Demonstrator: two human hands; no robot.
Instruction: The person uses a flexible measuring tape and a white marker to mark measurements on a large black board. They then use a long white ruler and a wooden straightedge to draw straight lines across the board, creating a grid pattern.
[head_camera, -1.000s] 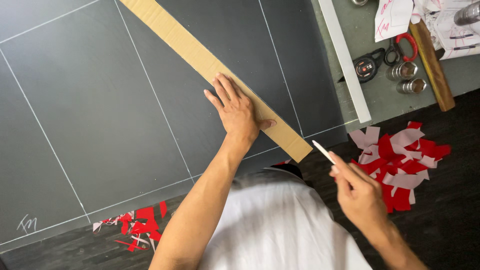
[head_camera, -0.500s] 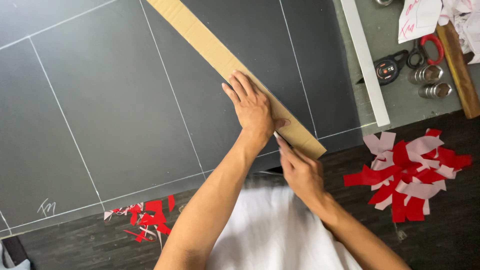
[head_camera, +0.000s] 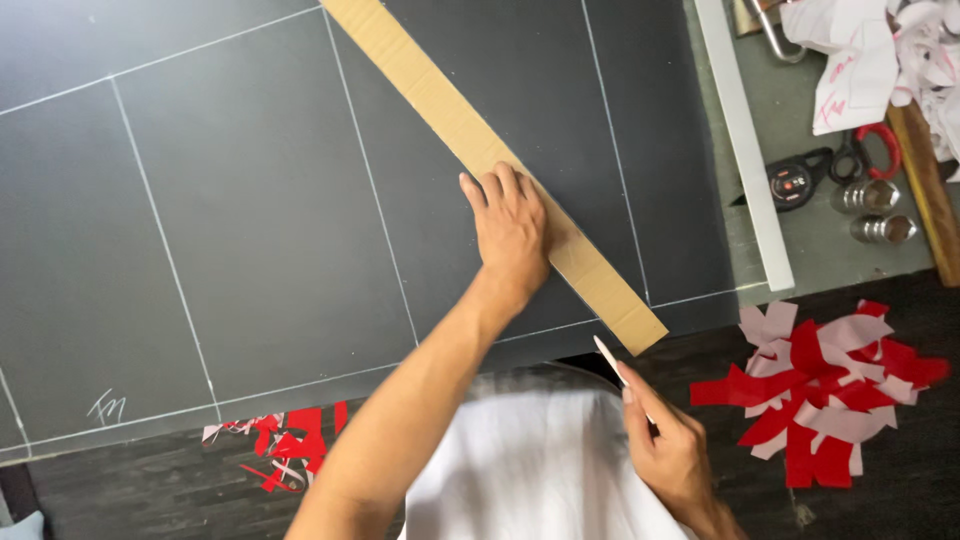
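A long brown cardboard strip (head_camera: 430, 95) lies diagonally across a dark grey sheet (head_camera: 200, 220) marked with white chalk lines. My left hand (head_camera: 510, 230) presses flat on the strip near its lower end, fingers spread. My right hand (head_camera: 670, 450) is off the sheet's near edge, below the strip's end, and pinches a thin white piece of chalk (head_camera: 608, 358) whose tip points up toward the strip's corner.
A white straight bar (head_camera: 745, 150) lies along the sheet's right edge. Beyond it are red-handled scissors (head_camera: 875, 145), a black tape measure (head_camera: 790, 182), metal weights (head_camera: 868, 195), a wooden stick (head_camera: 925, 190) and crumpled paper. Red and white scraps (head_camera: 825, 390) litter the dark floor.
My right hand has drawn back from the strip's lower end, down and to the right, still holding the chalk. My left hand stays pressed on the strip.
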